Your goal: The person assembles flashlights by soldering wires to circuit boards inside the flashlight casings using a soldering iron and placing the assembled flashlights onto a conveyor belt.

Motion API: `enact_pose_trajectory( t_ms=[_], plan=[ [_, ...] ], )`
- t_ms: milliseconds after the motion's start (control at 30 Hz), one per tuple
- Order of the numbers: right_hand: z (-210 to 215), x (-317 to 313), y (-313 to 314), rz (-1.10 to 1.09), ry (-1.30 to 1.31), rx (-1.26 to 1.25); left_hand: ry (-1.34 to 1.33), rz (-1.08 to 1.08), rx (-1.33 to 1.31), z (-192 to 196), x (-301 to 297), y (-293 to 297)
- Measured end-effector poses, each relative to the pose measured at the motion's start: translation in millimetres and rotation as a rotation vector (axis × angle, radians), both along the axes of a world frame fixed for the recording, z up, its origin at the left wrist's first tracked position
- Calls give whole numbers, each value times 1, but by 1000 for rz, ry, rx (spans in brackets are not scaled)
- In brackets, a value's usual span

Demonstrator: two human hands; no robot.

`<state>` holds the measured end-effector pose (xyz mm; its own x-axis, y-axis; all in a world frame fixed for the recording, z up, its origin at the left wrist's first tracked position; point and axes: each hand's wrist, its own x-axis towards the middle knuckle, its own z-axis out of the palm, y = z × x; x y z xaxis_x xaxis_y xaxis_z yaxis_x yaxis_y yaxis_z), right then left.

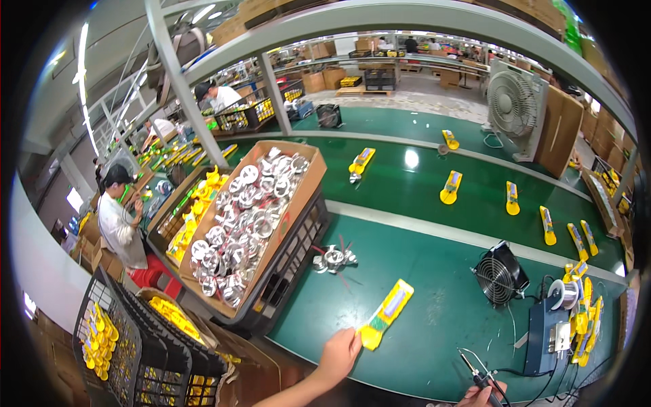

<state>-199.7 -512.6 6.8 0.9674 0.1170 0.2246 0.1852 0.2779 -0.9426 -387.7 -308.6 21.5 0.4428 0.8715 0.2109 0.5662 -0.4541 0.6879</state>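
Note:
My left hand (342,353) is closed, pinching the rounded end of a yellow plastic housing (389,313) over the green bench. A small green circuit board and a pale purple strip show inside the housing. At the lower edge, my right hand (484,395) grips a soldering iron (475,370), its thin tip pointing up and left, apart from the housing. Part of that hand is cut off by the picture's edge. Beyond my left hand, a few silver round parts with red wires (333,259) lie on the bench.
A carton of silver parts (313,169) stands left on a black crate. Right are a small black fan (500,278), a blue soldering station (546,339), a solder spool (565,296) and stacked yellow housings (588,325). More housings lie along the green conveyor (407,183). A co-worker (121,220) sits left.

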Motion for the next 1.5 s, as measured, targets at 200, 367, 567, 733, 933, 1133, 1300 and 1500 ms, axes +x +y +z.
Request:
enact_pose_trajectory(
  t_ms=[200,367,567,733,933,1133,1300,1500],
  plan=[
    [9,-26,3,94,7,125,-62,-249,-211,26,-60,-3],
    [18,-33,7,145,-77,119,72,-112,354,32,-42,98],
    [14,-33,18,-18,-215,24,181,-309,489,16,-3,157],
    [13,-32,22,51,-111,69,189,-367,522,13,-4,152],
    [16,-29,35,260,-119,65,-123,-494,56,11,-23,82],
    [15,-36,46,412,-199,-59,-144,-384,54,4,-34,28],
    [13,-48,65,468,-129,-65,-185,-82,19,-8,-27,7],
    [7,-48,88,611,-264,-182,-220,-5,-8,-15,-24,3]
  ],
)
